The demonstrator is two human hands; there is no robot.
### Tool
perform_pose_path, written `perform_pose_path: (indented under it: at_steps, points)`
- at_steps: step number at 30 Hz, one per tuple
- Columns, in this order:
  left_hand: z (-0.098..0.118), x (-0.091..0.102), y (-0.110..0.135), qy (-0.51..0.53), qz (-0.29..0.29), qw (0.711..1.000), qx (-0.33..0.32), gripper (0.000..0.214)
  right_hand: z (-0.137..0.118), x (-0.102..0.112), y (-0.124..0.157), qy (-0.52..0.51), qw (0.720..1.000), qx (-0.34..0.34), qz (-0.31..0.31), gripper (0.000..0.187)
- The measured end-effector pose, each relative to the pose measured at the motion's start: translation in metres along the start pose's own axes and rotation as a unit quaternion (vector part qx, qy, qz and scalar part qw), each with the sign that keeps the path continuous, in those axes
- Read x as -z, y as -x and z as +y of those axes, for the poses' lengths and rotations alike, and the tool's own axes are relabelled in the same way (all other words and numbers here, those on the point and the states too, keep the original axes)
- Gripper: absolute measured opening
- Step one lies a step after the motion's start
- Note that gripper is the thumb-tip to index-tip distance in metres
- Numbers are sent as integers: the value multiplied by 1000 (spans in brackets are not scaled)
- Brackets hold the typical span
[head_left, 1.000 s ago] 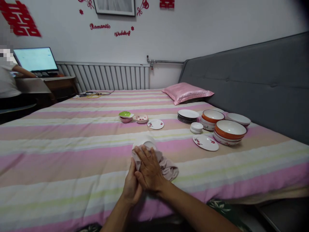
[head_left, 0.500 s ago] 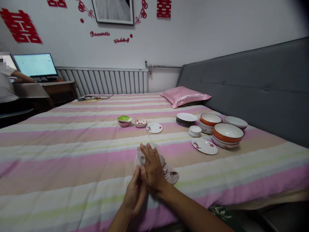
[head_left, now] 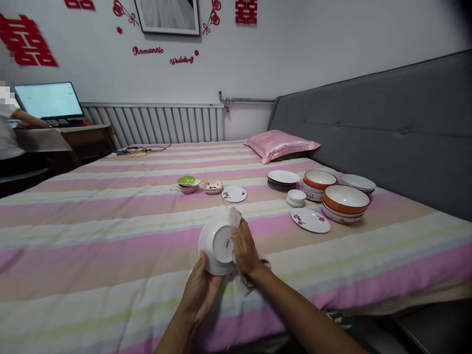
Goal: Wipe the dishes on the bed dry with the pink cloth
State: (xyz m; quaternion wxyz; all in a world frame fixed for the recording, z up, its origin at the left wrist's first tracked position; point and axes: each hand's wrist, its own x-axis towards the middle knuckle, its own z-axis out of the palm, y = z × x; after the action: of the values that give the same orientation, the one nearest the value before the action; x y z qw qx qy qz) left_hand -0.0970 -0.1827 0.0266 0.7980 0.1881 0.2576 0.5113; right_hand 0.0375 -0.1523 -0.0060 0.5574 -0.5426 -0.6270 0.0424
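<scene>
A white plate [head_left: 209, 244] is tilted up over the bed with its underside and foot ring towards me. My left hand [head_left: 202, 290] grips its lower left edge, the thumb lying on the underside. Pressed against the plate's right side is a pale pink cloth [head_left: 236, 216], held in my right hand [head_left: 245, 247]. Part of the cloth hangs below my right wrist. Ahead lies a small flowered plate [head_left: 234, 194], and to the right a larger flowered plate [head_left: 310, 221].
Stacked bowls [head_left: 346, 201], a stack of plates [head_left: 283, 178] and small white dishes [head_left: 296, 198] stand to the right on the striped bed [head_left: 110, 236]. Small pink dishes [head_left: 213, 186] and a green leaf-shaped dish [head_left: 189, 181] sit ahead. A person [head_left: 9, 132] is at a desk, far left.
My right hand and the cloth have shifted right across the plate, uncovering its underside. The left hand still holds the edge. The view has turned slightly.
</scene>
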Motion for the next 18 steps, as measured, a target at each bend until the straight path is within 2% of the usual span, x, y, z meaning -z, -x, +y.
perform_pose_path:
  at_steps: [2,5,9,13,18]
  points:
    - [4,5,-4,42,-31,999,-3,44,-9,1,2,-5,1000,5,-12,51]
    - [11,15,-10,112,-119,986,12,46,-20,3,5,1,999,21,-24,56]
    - [22,24,-15,161,-201,966,5,48,-27,0,14,53,995,66,-49,69]
    - [31,27,-17,168,-197,966,-27,51,-32,-9,30,110,984,112,-84,79]
    - [34,27,-18,155,-161,974,-33,60,-40,-17,45,133,977,132,-103,77]
